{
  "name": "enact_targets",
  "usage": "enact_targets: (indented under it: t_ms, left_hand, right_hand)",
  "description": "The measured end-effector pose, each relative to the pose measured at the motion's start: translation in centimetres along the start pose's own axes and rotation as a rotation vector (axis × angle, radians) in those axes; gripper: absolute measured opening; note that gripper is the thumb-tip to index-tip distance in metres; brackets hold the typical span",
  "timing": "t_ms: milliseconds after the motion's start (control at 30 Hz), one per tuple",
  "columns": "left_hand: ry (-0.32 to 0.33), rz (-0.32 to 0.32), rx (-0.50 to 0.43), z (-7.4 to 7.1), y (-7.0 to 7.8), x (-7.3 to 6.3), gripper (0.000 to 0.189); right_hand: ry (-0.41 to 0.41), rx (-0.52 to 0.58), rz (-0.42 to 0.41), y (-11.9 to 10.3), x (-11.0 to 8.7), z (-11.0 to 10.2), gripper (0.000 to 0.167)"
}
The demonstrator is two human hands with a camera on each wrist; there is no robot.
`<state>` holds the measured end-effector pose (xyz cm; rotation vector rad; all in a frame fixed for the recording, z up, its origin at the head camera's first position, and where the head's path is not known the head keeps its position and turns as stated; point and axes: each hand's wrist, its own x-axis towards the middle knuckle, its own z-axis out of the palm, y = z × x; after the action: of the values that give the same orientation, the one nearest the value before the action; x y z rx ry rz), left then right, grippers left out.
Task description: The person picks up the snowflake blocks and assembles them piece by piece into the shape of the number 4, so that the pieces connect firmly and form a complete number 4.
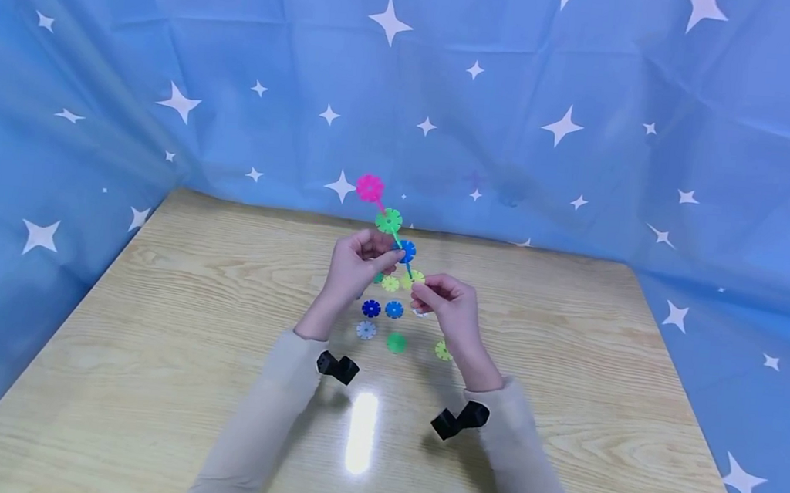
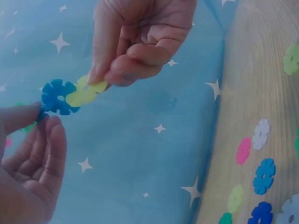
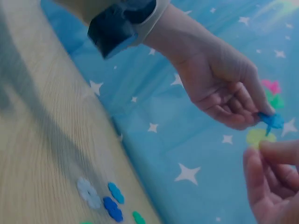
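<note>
Disc chain [image 1: 394, 218], left grip [image 1: 355, 265] narrow, pinching blue disc [image 1: 409, 248], right grip [image 1: 455, 308] narrow, pinching yellow disc [image 1: 416, 277]

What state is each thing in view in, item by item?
Disc chain: linked, held above the table
Left hand: pinching a blue disc of the chain
Right hand: pinching the yellow disc
Yellow disc: meeting the chain's end, how far seated unclear
Pink disc: at the chain's other end, clear of both hands
Dark blue disc: loose on table
Pale disc: loose on table
</note>
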<state>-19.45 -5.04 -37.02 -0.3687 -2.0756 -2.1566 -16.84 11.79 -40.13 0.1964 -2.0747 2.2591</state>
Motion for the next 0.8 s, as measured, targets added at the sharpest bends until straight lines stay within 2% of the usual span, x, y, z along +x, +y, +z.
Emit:
enact_targets:
  t_ms: [233,367,533,567,700,767,800]
  left_hand:
    - [-0.046,0.106,0.006,0.3,0.8,-0.1,0.019]
    - [-0.082,0.109,0.094,-0.1,0.7,-0.4,0.017]
    - [-0.139,0.114,0.225,-0.4,-0.1,-0.8,0.014]
    - [-0.147,0.117,0.234,-0.3,0.3,-0.9,0.013]
    - [-0.131,0.146,0.236,-0.1,-0.2,-0.8,0.011]
    - [-0.121,0.15,0.247,-0.1,-0.2,-0.8,0.01]
    - [-0.115,0.157,0.251,-0.2,-0.7,-0.6,0.01]
  right_hand:
    - [-0.041,0.245,-0.017,0.5,-0.1,1.1,0.024]
    - [-0.018,0.334,-0.035,0.6,-0.1,1.6,0.027]
    - [0.019,0.354,-0.067,0.5,-0.1,2.0,0.025]
    - [0.023,0.355,-0.073,0.4,-0.1,2.1,0.025]
    - [0.033,0.334,-0.083,0.3,0.0,2.5,0.025]
    - [0.03,0.301,-0.087,0.4,0.0,2.5,0.019]
    - [0.027,0.276,-0.086,0.4,0.0,2.5,0.014]
